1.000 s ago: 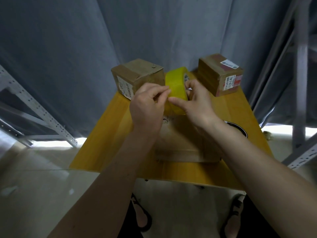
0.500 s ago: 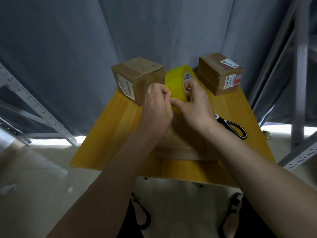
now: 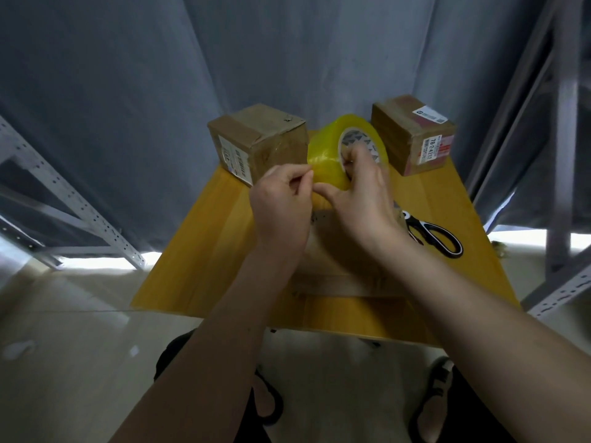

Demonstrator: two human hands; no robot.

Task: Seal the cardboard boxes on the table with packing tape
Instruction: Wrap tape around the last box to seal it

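Note:
A yellow roll of packing tape (image 3: pixel 329 151) stands on edge above the middle cardboard box (image 3: pixel 339 276), which lies low on the yellow table (image 3: pixel 204 251) and is mostly hidden by my arms. My right hand (image 3: pixel 361 203) grips the roll, fingers hooked into its core and thumb on the outer face. My left hand (image 3: pixel 284 203) pinches at the tape's outer surface with thumb and forefinger. Two more cardboard boxes stand at the back: one on the left (image 3: pixel 259 142), one with labels on the right (image 3: pixel 412 132).
Black-handled scissors (image 3: pixel 435 238) lie on the table right of the middle box. Grey curtain hangs behind the table. Metal shelving uprights stand at left (image 3: pixel 73 206) and right (image 3: pixel 563 155). My sandalled feet show below the table's near edge.
The tape roll has turned so its core faces me and has shifted slightly right and away. My left hand moved from the roll's top to pinch at its near face.

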